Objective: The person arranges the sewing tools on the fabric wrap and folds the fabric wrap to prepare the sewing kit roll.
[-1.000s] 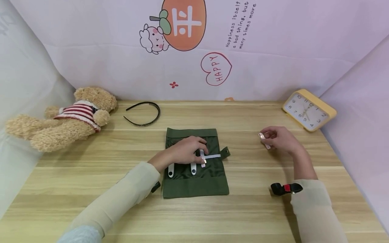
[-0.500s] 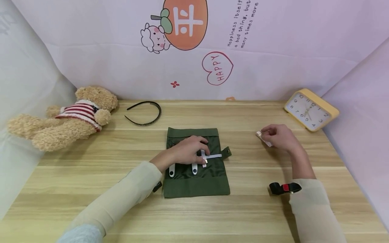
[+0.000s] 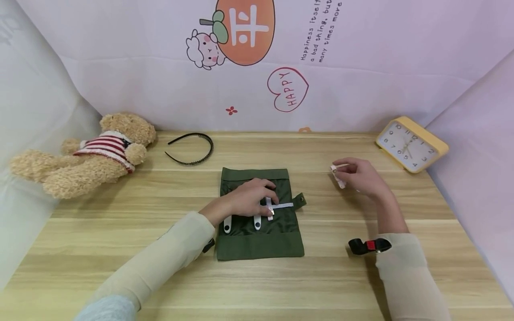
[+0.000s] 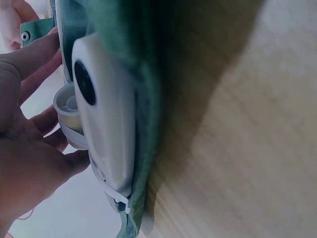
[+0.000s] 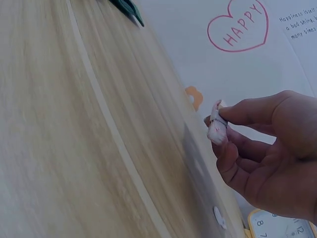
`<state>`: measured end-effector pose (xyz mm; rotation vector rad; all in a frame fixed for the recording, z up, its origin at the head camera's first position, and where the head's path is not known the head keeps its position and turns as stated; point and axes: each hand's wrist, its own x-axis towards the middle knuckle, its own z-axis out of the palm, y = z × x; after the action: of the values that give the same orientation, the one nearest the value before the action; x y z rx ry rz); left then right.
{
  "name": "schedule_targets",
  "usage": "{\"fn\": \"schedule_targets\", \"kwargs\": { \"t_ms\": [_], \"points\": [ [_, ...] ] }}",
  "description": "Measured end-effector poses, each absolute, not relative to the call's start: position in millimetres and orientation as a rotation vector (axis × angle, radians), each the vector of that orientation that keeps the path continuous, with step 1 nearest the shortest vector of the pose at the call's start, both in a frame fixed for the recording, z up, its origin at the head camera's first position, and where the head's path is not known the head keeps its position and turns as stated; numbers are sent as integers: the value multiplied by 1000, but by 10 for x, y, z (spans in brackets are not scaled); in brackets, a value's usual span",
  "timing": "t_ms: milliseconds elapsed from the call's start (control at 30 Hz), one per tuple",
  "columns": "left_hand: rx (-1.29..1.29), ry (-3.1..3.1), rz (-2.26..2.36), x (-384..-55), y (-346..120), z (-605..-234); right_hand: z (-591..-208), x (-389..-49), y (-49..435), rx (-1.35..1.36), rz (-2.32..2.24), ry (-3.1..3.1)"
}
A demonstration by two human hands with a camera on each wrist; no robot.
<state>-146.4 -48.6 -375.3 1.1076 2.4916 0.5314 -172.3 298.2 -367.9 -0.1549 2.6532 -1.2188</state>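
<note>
A dark green fabric organiser (image 3: 259, 247) lies unrolled mid-table, with white-handled tools (image 3: 258, 224) in it. My left hand (image 3: 246, 198) arches over it, thumb and fingertips around a small white strip (image 3: 270, 217) beside a narrow white elastic band (image 3: 286, 205). In the left wrist view, the fingers reach behind a pale ribbed roll (image 4: 69, 106) next to a white handle with a black dot (image 4: 111, 114). Off to the right, my right hand (image 3: 359, 176) pinches a small white piece with pinkish marks (image 5: 217, 131) between thumb and fingers; its kind is unclear.
A teddy bear (image 3: 96, 160) in a striped shirt lies at the left, beside a black headband (image 3: 209, 151). A yellow clock (image 3: 409, 147) stands back right. A snap tab (image 3: 299, 201) sticks out from the organiser. A small white oval thing (image 5: 219, 218) lies near my right hand.
My right hand has moved left and slightly farther away with the white piece. My left hand stays nearly still over the organiser.
</note>
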Motion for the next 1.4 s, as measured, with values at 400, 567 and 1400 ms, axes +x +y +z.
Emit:
{"fn": "schedule_targets", "kwargs": {
  "t_ms": [400, 567, 1400],
  "points": [
    [1073, 2519, 536, -1471, -455, -3732, -3601, -1759, 2646, -242, -1399, 2573],
    [1037, 2519, 559, -1461, -432, -3723, -3572, -1776, 2466, -308, -1503, 2518],
    [975, 2464, 617, -1476, -406, -3780, -3830, -1822, 1849, -602, -1422, 2225]
  ]
}}
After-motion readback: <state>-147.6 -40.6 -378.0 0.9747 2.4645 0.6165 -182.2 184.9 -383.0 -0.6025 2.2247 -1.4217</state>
